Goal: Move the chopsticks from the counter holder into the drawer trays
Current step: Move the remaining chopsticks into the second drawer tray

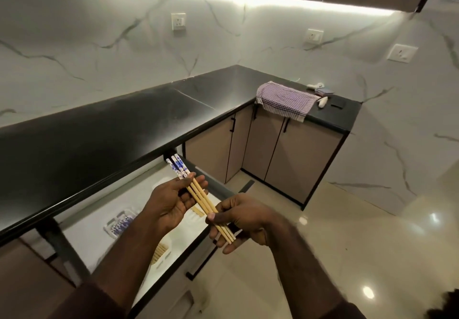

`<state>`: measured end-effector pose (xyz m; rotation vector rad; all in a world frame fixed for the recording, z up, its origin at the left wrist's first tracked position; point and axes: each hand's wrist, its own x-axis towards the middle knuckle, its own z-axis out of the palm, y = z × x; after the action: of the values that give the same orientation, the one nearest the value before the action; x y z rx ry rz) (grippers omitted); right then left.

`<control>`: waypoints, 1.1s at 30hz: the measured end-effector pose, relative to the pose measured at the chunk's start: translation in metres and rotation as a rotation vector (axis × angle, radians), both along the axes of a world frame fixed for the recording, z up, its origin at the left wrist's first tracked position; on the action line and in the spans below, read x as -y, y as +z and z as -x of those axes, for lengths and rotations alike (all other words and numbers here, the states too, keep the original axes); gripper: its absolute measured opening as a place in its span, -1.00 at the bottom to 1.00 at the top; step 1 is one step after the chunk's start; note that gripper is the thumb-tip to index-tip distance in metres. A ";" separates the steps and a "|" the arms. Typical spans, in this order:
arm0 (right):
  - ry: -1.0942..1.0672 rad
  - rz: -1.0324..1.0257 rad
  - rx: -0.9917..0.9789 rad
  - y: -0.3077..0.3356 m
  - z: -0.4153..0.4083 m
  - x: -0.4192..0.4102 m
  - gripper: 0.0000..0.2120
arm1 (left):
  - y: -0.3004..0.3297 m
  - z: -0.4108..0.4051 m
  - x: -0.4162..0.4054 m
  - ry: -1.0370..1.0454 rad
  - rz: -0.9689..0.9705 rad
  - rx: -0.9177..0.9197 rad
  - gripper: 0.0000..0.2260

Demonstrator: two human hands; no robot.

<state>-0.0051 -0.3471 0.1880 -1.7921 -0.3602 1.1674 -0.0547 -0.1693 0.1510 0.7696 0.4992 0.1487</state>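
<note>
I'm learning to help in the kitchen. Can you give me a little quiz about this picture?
1. True or false: both hands hold the chopsticks.
2. How many chopsticks are held?
3. The checked cloth lies on: A) the floor B) the counter C) the open drawer.

Key:
1. True: left hand and right hand grip them.
2. Three.
3. B.

Three bamboo chopsticks (198,195) with blue-and-white patterned tops are held side by side, slanting from far left to near right, above the open drawer (159,264), where more chopsticks (159,250) are laid in trays.
</note>
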 end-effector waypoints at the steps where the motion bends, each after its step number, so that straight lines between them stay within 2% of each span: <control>1: 0.008 0.011 -0.003 -0.005 -0.011 -0.003 -0.76 | -0.006 -0.010 -0.002 0.004 0.010 -0.009 -0.69; 8: 0.075 0.118 -0.076 -0.038 -0.106 -0.042 -0.75 | -0.053 -0.095 -0.031 0.050 0.093 -0.097 -0.80; 15: 0.158 0.208 -0.104 -0.060 -0.177 -0.088 -0.79 | -0.087 -0.146 -0.067 0.100 0.115 -0.216 -0.79; 19: 0.225 0.263 -0.126 -0.086 -0.201 -0.111 -0.76 | -0.117 -0.160 -0.078 0.153 0.134 -0.312 -0.73; 25: 0.273 0.334 -0.129 -0.137 -0.222 -0.139 -0.74 | -0.160 -0.171 -0.077 0.391 0.232 -0.414 -0.74; 33: 0.296 0.426 -0.066 -0.213 -0.238 -0.169 -0.73 | -0.202 -0.190 -0.093 0.497 0.216 -0.536 -0.69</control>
<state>0.2327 -0.1779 -0.0249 -2.1075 -0.3663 1.6005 0.1349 -0.0758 -0.0509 0.4540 1.1951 0.3465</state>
